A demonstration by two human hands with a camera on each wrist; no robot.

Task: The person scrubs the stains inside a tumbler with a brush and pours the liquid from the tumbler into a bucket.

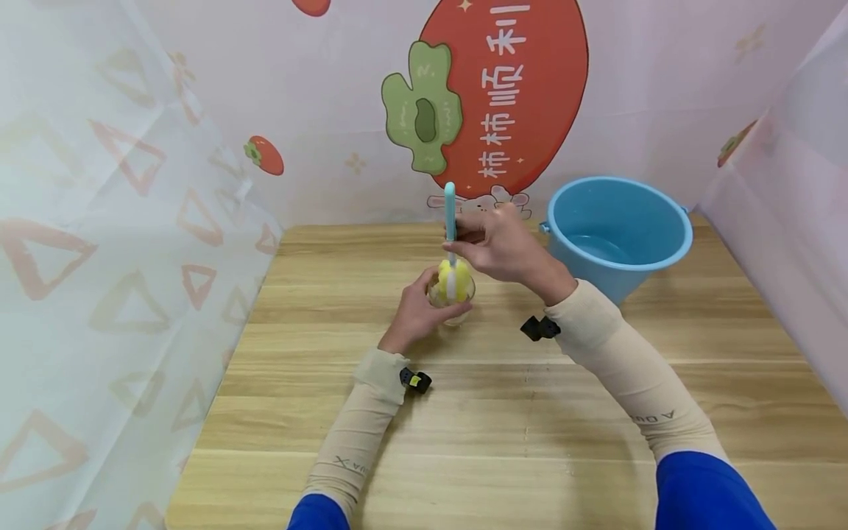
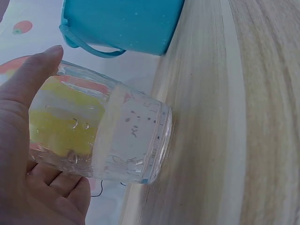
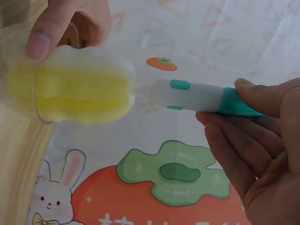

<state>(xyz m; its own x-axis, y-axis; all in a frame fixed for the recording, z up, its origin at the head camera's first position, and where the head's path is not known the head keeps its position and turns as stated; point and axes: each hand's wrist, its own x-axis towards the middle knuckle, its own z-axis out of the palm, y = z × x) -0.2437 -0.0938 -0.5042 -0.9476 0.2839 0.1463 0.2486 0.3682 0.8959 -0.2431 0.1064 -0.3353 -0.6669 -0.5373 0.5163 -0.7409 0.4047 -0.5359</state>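
A clear drinking glass (image 2: 136, 136) stands upright on the table, its base touching the wood in the left wrist view. My left hand (image 1: 419, 309) grips it round the side, thumb on one side and fingers on the other. A bottle brush with a yellow and white sponge head (image 3: 84, 86) is partly inside the glass, the rest of its head above the rim. My right hand (image 1: 500, 243) pinches the brush's teal and white handle (image 3: 201, 97) from above, thumb against the fingers. In the head view the handle points nearly straight up.
A blue bucket (image 1: 619, 221) stands at the back right of the wooden table (image 1: 331, 294), close to my right forearm. Printed cloth (image 1: 331, 110) hangs behind and at both sides. Small wet drops (image 1: 528, 412) lie on the wood in front.
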